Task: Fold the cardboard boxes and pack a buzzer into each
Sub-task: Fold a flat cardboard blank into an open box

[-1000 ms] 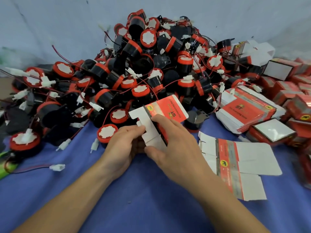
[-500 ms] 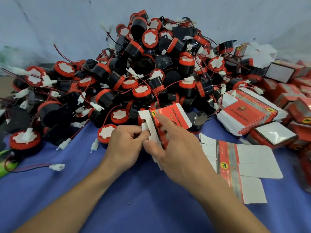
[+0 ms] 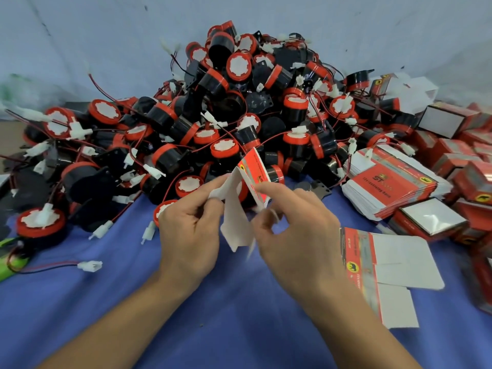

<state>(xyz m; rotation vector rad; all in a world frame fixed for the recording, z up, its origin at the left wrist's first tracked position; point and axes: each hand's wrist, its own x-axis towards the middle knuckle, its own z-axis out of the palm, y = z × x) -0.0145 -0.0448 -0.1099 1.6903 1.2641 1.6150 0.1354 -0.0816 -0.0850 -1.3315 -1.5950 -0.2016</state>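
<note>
Both hands hold one box (image 3: 235, 217) above the desk (image 3: 239, 320), just in front of the buzzers (image 3: 239, 107). The left hand (image 3: 189, 235) pinches a white flap and the right hand (image 3: 298, 235) pinches the red panel. The box looks only part opened, with its white flaps hanging loose. To do this well, I judge, draw the two panels apart until the sleeve squares up, press along the scored lines, then tuck the bottom flaps. Tugging hard on the thin flap could tear it.

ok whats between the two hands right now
A half-folded red and white cardboard box, pinched by both the left hand and the right hand, as the head view shows.
</note>
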